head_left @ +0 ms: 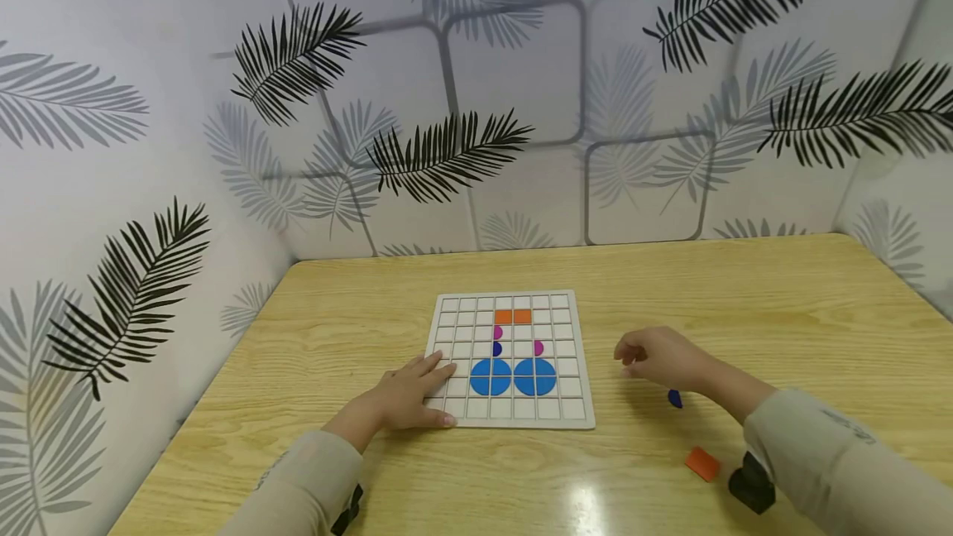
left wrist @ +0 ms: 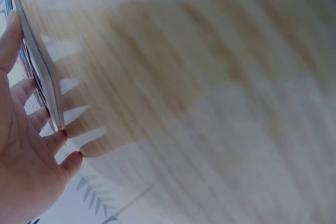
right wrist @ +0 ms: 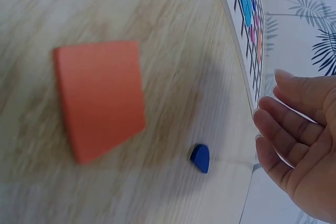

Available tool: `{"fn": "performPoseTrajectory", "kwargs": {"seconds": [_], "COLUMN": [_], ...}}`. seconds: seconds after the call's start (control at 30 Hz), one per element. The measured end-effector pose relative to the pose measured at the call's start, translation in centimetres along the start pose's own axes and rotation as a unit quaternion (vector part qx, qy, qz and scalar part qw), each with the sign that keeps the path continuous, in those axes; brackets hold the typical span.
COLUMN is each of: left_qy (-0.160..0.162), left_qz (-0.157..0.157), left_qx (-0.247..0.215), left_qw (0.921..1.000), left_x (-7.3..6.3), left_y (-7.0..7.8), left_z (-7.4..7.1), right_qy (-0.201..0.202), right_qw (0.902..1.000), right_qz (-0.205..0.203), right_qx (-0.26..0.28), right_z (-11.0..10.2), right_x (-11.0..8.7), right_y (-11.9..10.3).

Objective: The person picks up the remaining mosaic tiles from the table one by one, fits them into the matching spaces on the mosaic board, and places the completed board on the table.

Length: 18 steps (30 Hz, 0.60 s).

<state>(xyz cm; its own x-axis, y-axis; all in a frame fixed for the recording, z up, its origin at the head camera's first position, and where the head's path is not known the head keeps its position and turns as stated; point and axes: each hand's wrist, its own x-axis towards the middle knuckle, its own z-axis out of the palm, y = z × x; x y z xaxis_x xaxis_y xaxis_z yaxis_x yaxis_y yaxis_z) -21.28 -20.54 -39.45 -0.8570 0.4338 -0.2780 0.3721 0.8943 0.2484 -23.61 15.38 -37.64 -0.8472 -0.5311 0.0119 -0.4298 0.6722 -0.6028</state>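
Observation:
A white grid board (head_left: 476, 410) lies on the table. Set in its cells are two blue discs made of quarter pieces (head_left: 500, 367), two orange squares (head_left: 523, 317), two magenta half-circles (head_left: 539, 348) and a dark blue half-circle (head_left: 497, 349). My left hand (head_left: 409, 394) rests with spread fingers on the board's left edge. To the right of the board hovers my right hand (head_left: 663, 356), its fingers loosely bent and nothing between them. Below it on the table lies a loose dark blue half-circle (right wrist: 200, 158). Nearer my right wrist is an orange piece (right wrist: 102, 98) with a slanted edge.
The wooden table (head_left: 357, 304) meets a wall (head_left: 521, 213) with a leaf pattern at the back and left. Dark wrist-worn devices (head_left: 752, 484) show below the sleeves. Light glares off the table's front part.

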Motion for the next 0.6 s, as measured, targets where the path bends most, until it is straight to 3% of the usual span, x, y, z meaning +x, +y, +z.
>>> {"fn": "performPoseTrajectory", "kwargs": {"seconds": [0.6], "left_qy": [-0.002], "left_qz": [0.009], "left_qx": [0.003], "left_qw": [1.0000], "left_x": [0.1], "left_y": [-0.4], "left_z": [0.2], "right_qy": [-0.040], "right_qw": [0.9991], "right_qz": [-0.014], "right_qx": [-0.009], "right_z": [-0.8], "right_x": [-2.5], "right_y": [3.1]}}
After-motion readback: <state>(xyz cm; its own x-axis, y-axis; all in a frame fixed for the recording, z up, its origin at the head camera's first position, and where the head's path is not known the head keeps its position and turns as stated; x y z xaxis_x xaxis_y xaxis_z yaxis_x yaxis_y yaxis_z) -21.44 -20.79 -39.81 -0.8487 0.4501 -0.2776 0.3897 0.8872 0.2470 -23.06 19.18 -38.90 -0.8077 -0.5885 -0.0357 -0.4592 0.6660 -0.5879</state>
